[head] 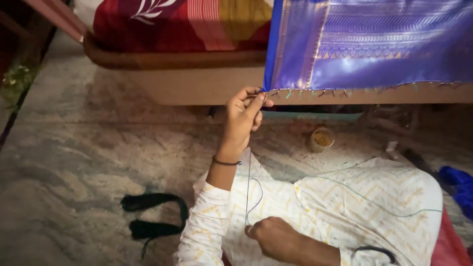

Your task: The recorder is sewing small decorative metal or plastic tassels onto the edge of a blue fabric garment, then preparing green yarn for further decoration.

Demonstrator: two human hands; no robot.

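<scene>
A blue-purple woven cloth [374, 44] with a fringe of small tassels hangs over the bed's edge. My left hand [242, 120] is raised to the cloth's lower left corner and pinches it between thumb and fingers. A thin blue thread [248, 187] drops from that corner to my right hand [273, 237], which rests low on my lap in a loose fist, closed on the thread. My lap is covered by a white garment [374, 197] with yellow zigzags. A green thread crosses it.
The wooden bed frame [197, 81] carries a red patterned sheet [172, 24]. A small round container [321, 139] with yellowish contents sits on the stone floor under the cloth. A black thread bundle [152, 216] lies at left, blue cloth [458, 187] at right.
</scene>
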